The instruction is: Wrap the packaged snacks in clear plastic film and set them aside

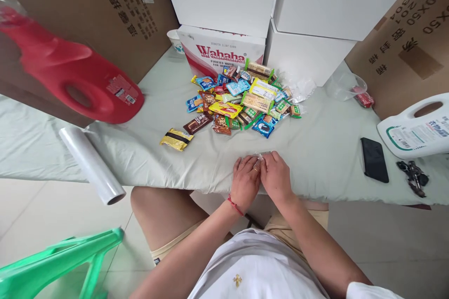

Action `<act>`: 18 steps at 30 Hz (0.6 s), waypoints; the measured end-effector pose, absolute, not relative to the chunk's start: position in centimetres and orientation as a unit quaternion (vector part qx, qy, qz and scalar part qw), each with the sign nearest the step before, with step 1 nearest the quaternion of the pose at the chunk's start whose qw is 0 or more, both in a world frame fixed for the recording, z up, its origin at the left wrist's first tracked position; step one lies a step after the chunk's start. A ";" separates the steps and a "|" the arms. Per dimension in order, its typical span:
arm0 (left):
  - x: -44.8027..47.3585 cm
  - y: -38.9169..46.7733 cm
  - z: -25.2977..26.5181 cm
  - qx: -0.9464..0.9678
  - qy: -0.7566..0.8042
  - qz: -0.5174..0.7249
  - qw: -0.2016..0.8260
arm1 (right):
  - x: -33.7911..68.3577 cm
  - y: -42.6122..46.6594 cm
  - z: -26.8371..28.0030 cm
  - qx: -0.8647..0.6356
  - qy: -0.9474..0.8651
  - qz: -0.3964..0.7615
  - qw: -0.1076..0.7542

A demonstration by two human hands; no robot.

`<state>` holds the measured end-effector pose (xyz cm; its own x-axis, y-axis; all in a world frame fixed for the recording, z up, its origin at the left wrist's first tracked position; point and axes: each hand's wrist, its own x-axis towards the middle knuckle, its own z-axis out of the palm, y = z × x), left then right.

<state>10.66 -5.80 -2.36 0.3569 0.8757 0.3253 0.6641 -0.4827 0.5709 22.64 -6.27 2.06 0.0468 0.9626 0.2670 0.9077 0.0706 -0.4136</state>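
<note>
My left hand (246,178), with a red string bracelet at its wrist, and my right hand (276,176) meet at the table's front edge. Their fingers are curled and pressed together. A bit of clear plastic (258,155) shows between the fingertips, and whatever else they hold is hidden under them. Beyond them lies a heap of wrapped snacks (242,98) in yellow, blue, brown and green packets. A yellow packet with a dark band (176,139) and a brown packet (198,123) lie at the heap's near left.
A red jug (77,74) and a plastic film roll (91,163) are at left. Behind the heap stands a Wahaha carton (224,51) under white boxes. At right are a plastic tub (345,86), white jug (417,126), phone (374,160) and keys (414,177). A green stool (63,261) stands below.
</note>
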 end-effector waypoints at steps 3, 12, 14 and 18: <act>10.8 -5.7 -3.1 0.787 0.471 0.338 0.210 | 22.1 -7.3 1.1 -0.651 -0.704 0.054 0.278; 8.0 -5.0 -1.5 0.726 0.391 0.362 0.435 | 22.3 -10.1 -0.5 -0.594 -0.757 0.081 0.258; 7.7 -5.0 -0.1 0.721 0.386 0.369 0.441 | 22.2 -10.7 -1.2 -0.608 -0.758 0.039 0.234; 9.2 -4.9 1.6 0.764 0.427 0.329 0.356 | 21.3 -11.9 -2.6 -0.633 -0.741 -0.011 0.224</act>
<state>9.15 -4.86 1.60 0.4196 0.8857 0.1988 0.4174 -0.3828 0.8241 21.30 -11.94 -2.59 -0.0984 0.9329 0.3463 0.9430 0.1986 -0.2672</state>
